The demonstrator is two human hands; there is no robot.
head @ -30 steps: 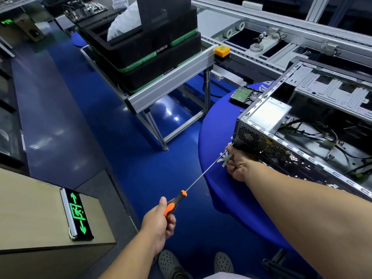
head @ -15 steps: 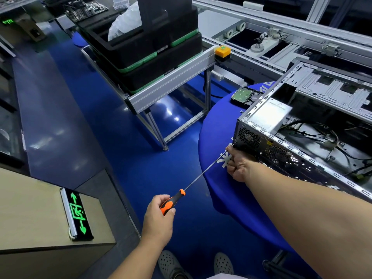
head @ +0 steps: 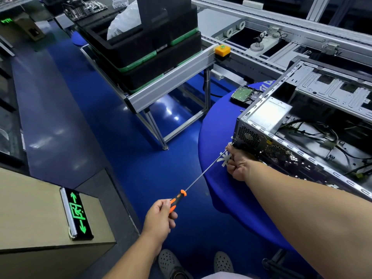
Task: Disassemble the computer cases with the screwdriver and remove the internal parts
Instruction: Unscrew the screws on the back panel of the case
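An open metal computer case [head: 314,137] lies on its side; a long-shafted orange-handled screwdriver [head: 203,174] meets its rear corner.

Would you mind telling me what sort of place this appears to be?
Probably a factory floor or electronics teardown workshop. An aluminium-framed conveyor line runs along the back, stacked black trays sit on a metal rack, and an opened computer case lies on a blue-covered table beside a loose hard drive.

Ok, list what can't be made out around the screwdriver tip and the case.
- Head view: screwdriver tip and any screw, hidden behind the right hand.
- Head view: computer case far end, cut off by the right edge.
- Head view: left hand covers the handle's end.
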